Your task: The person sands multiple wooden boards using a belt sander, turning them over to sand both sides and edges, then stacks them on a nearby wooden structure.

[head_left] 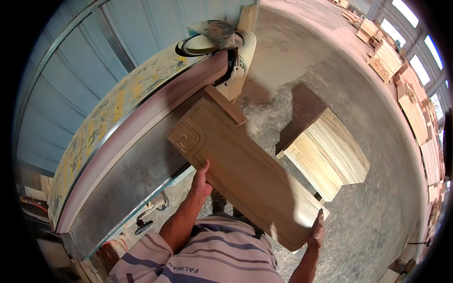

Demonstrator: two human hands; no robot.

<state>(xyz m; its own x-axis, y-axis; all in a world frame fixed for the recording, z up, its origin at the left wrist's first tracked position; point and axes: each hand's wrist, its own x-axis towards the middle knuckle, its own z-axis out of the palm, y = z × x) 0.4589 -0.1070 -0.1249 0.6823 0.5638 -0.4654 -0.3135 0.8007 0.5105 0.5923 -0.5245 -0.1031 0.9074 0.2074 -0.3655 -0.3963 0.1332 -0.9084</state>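
Brown carved panel (250,174) — left hand (202,183) and right hand (317,232) grip it.

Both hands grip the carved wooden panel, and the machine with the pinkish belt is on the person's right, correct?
No: the head view shows the machine with the pinkish belt on the person's left. The left hand and right hand do grip the carved wooden panel.

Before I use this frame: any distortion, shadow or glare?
Head view: metal worktable looks bowed, corners black; head view: shadow dulls most of the held wooden panel, its lower-right end partly bright; head view: windows upper right blown out.
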